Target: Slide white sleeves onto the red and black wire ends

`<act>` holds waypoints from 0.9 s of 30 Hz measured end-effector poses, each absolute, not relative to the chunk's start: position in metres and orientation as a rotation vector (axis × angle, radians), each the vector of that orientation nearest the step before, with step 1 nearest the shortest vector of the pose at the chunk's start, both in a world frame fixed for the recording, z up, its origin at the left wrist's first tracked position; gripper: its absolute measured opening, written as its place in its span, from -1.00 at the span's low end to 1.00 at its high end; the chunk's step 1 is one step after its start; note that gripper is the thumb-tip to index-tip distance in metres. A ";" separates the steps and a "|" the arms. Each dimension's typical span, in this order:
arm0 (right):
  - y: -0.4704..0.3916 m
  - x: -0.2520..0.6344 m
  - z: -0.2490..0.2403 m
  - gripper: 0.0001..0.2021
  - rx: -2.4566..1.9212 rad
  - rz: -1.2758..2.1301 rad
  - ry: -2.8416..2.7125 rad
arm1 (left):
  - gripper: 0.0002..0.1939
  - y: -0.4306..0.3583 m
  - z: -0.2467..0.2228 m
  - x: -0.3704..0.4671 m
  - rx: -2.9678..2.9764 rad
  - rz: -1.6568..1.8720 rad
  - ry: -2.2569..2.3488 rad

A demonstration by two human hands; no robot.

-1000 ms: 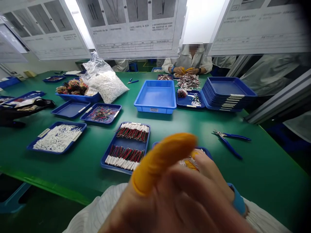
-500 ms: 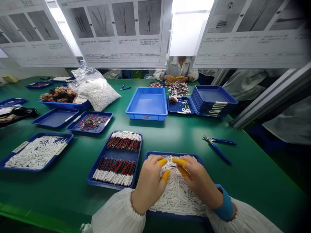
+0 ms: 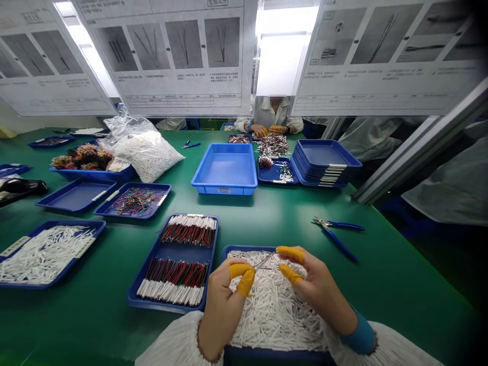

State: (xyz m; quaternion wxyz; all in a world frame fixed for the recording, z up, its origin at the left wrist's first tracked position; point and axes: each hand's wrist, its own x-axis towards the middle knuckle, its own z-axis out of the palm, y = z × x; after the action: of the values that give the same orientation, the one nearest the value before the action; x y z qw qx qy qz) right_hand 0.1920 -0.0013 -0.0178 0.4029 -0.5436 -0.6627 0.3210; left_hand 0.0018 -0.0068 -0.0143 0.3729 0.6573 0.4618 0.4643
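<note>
Pinched between the yellow-covered thumb and forefinger of my left hand [image 3: 227,295] are thin dark wires [image 3: 264,262], slanting up to the right. My right hand [image 3: 314,274], also with yellow finger covers and a blue wristband, has its thumb and forefinger apart; the forefinger is at the wires' far end, and whether it touches them I cannot tell. Both hands are over a blue tray [image 3: 244,248] full of short white tubes [image 3: 274,310]. To the left, another blue tray [image 3: 183,251] has two rows of red, green and black wires with white sleeves [image 3: 173,290].
Blue-handled cutters [image 3: 337,234] lie to the right. Further back are a light-blue bin [image 3: 224,189], stacked trays [image 3: 326,152] and a clear bag of white pieces [image 3: 148,152]. More trays, one with white tubes [image 3: 46,254], lie left. A co-worker [image 3: 270,119] sits opposite; printed sheets hang above.
My hands have moved apart. The left one has come down and left with the wires, now more visible, while the right thumb and forefinger have spread. The camera view has shifted slightly.
</note>
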 end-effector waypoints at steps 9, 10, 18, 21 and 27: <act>-0.017 0.168 -0.005 -0.98 -1.124 1.066 -1.597 | -0.84 -0.019 -0.015 0.015 1.766 1.064 1.098; -0.017 0.168 -0.004 -0.97 -1.124 1.064 -1.613 | -0.84 -0.019 -0.016 0.015 1.786 1.047 1.104; -0.019 0.166 -0.006 -0.96 -1.098 1.220 -1.483 | -0.88 -0.021 -0.013 0.017 1.552 0.962 1.066; -0.020 0.167 -0.010 -0.97 -1.066 1.312 -1.315 | -0.83 -0.020 -0.013 0.019 1.368 0.972 1.007; -0.020 0.172 -0.010 -0.82 -1.051 1.334 -0.940 | -0.83 -0.020 -0.014 0.021 1.161 0.941 0.934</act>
State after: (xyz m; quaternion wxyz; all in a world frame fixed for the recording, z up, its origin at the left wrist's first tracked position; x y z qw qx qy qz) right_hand 0.1723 -0.0202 -0.0097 0.5648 -0.4468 -0.3997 0.5671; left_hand 0.0208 -0.0203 -0.0139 0.6361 0.5083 0.4090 0.4119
